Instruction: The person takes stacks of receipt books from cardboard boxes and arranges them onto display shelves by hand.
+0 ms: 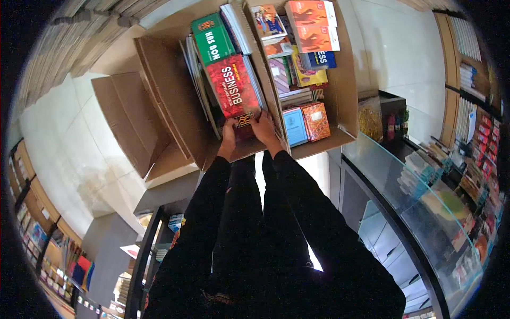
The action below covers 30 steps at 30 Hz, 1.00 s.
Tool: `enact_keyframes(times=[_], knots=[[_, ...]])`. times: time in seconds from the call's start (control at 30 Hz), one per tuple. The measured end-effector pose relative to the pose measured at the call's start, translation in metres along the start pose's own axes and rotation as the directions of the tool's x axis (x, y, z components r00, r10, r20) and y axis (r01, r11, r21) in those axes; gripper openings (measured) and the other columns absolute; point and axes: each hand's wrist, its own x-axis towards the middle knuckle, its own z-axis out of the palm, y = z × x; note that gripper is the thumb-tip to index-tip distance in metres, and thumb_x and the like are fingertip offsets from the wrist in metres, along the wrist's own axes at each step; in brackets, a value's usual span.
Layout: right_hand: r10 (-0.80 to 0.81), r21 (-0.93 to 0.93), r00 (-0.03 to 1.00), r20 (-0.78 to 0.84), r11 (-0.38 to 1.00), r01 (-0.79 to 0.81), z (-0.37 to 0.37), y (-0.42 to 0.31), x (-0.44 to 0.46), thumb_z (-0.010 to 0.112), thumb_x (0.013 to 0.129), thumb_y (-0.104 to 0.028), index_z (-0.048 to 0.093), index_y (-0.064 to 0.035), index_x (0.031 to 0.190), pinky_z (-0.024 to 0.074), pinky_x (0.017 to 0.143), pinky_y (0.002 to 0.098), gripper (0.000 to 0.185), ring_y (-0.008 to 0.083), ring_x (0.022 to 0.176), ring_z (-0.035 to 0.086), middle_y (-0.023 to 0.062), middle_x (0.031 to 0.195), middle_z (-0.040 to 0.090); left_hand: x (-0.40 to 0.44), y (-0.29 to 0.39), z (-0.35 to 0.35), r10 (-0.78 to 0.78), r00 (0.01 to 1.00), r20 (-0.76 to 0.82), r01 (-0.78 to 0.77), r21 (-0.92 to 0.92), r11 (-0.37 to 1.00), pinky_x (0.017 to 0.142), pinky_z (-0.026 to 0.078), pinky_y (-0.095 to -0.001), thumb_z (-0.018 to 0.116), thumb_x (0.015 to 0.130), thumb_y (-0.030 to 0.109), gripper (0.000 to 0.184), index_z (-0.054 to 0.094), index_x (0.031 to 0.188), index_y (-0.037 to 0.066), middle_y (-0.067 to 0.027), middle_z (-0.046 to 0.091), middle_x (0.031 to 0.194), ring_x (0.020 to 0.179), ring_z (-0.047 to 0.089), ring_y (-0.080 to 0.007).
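In the head view, a red pack lettered BUSINESS [232,85] lies in the left side of a cardboard box [167,90]. My left hand [228,134] has its fingers bent at the pack's near left corner. On the near right corner, my right hand [264,129] grips with fingers curled beside a gold logo. The pack's dark near end shows between both hands. Beyond it sits a green pack [213,38] with white lettering. Thin books or notebooks [236,27] stand along the sides, partly hidden by the packs.
A second cardboard box [344,80] adjoins on the right, holding orange packs [313,26], a blue book [295,126] and a red patterned book [316,121]. A glass counter [404,186] runs along the right. Paper stacks [58,53] rise at upper left, and stocked shelves line both sides.
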Motion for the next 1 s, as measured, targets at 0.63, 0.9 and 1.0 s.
enact_keyframes(times=[0.63, 0.9, 1.0], knots=[[0.130, 0.083, 0.991, -0.013, 0.988, -0.129, -0.007, -0.017, -0.019, 0.068, 0.080, -0.042, 0.033, -0.0063, 0.141, 0.0267, 0.108, 0.0609, 0.080, 0.0465, 0.136, 0.028, 0.0263, 0.147, 0.030, -0.055, 0.029, 0.037, 0.140, 0.987, 0.077, -0.144, 0.050, 0.988, 0.087, 0.050, -0.0385, 0.054, 0.085, 0.031, 0.036, 0.060, 0.111, 0.007, -0.0079, 0.064, 0.102, 0.094, 0.062, -0.0249], [0.046, 0.245, 0.999, 0.001, 0.968, -0.045, 0.011, 0.001, -0.013, 0.070, 0.080, -0.040, 0.034, -0.0023, 0.141, 0.0262, 0.110, 0.0560, 0.080, 0.0527, 0.135, 0.025, 0.0370, 0.141, 0.030, -0.036, 0.032, 0.007, -0.029, 0.988, 0.149, 0.019, 0.064, 0.998, 0.085, 0.051, -0.0391, 0.052, 0.086, 0.031, 0.040, 0.058, 0.117, 0.007, -0.0081, 0.064, 0.107, 0.095, 0.063, -0.0249], [0.076, 0.262, 0.996, -0.036, 0.963, -0.064, 0.019, -0.008, -0.023, 0.069, 0.080, -0.038, 0.031, -0.0009, 0.141, 0.0252, 0.111, 0.0561, 0.081, 0.0554, 0.134, 0.023, 0.0385, 0.142, 0.026, -0.034, 0.026, -0.001, 0.029, 0.992, 0.124, -0.044, 0.121, 0.992, 0.087, 0.050, -0.0380, 0.052, 0.086, 0.031, 0.039, 0.059, 0.116, 0.008, -0.0073, 0.064, 0.107, 0.095, 0.062, -0.0240]])
